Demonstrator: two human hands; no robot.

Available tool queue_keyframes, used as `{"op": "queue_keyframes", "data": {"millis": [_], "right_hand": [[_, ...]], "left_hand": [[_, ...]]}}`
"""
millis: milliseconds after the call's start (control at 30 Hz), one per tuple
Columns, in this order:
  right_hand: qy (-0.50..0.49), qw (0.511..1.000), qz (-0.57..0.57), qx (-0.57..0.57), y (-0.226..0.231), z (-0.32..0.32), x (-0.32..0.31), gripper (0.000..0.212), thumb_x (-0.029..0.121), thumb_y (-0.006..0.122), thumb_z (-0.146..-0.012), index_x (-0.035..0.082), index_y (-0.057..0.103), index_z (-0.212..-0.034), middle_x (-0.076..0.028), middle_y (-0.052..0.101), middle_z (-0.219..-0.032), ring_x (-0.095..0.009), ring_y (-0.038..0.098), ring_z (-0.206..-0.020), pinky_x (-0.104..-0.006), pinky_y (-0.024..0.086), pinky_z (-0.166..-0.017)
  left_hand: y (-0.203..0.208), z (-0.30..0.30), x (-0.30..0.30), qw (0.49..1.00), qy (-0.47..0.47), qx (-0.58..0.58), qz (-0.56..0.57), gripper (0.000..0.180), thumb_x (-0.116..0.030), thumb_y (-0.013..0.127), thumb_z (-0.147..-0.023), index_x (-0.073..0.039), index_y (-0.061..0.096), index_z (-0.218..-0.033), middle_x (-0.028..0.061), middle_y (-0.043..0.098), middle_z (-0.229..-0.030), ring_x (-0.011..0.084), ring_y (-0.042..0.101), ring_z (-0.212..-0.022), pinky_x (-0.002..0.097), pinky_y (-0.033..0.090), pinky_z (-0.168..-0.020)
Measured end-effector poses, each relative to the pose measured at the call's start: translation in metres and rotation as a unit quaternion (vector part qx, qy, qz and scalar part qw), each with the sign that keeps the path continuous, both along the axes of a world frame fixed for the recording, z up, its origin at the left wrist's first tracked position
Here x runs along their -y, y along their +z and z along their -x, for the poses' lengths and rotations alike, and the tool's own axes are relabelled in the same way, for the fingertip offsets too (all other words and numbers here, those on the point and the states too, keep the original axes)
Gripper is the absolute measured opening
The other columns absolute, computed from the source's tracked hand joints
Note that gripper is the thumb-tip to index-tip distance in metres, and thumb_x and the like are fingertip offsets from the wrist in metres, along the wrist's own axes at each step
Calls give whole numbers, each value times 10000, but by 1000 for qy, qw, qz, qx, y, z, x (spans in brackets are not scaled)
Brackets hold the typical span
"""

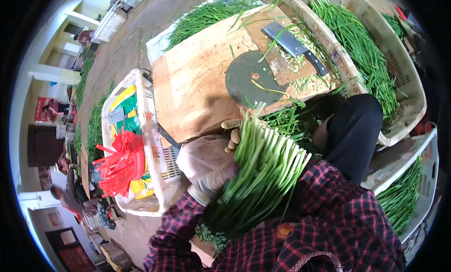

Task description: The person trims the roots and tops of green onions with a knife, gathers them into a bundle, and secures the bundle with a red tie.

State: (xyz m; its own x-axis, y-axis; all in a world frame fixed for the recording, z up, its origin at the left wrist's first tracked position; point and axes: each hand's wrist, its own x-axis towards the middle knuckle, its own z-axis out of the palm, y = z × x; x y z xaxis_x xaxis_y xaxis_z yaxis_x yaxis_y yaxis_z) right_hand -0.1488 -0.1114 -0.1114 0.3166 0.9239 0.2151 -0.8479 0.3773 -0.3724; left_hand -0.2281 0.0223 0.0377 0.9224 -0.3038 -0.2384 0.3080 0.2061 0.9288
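Right grip (234, 137): curled around green stalk bundle (263, 164) | left grip (218, 176): at bundle's lower left side, closure unclear

We wear a red-and-black plaid top with long sleeves (176, 237), a pale ribbed cuff (199, 193) at the left wrist, an orange patch (285, 231) on the front, a braid-like trim (319, 257) and a dark trouser leg (357, 131) on the right.
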Motion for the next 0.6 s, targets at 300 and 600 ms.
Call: {"op": "queue_keyframes", "data": {"millis": [300, 600], "right_hand": [[-240, 955, 139, -107, 41, -22, 90, 665, 584, 378, -950, 44, 467, -1328, -189, 609, -1198, -257, 586, -1137, -407, 462, -976], [-30, 811, 371, 452, 132, -51, 54, 514, 405, 458, -997, -8, 519, -1296, -97, 562, -1315, -187, 501, -1220, -317, 396, -1012]], "left_hand": [[-61, 35, -27, 910, -75, -364, 184, 742, -374, 743, -797, -11, 441, -1369, 100, 585, -1262, 211, 575, -1124, 341, 456, -984], [-94, 34, -60, 926, -2, -317, 204, 784, -508, 734, -767, -14, 489, -1326, 73, 596, -1242, 191, 573, -1119, 343, 453, -994]]}}
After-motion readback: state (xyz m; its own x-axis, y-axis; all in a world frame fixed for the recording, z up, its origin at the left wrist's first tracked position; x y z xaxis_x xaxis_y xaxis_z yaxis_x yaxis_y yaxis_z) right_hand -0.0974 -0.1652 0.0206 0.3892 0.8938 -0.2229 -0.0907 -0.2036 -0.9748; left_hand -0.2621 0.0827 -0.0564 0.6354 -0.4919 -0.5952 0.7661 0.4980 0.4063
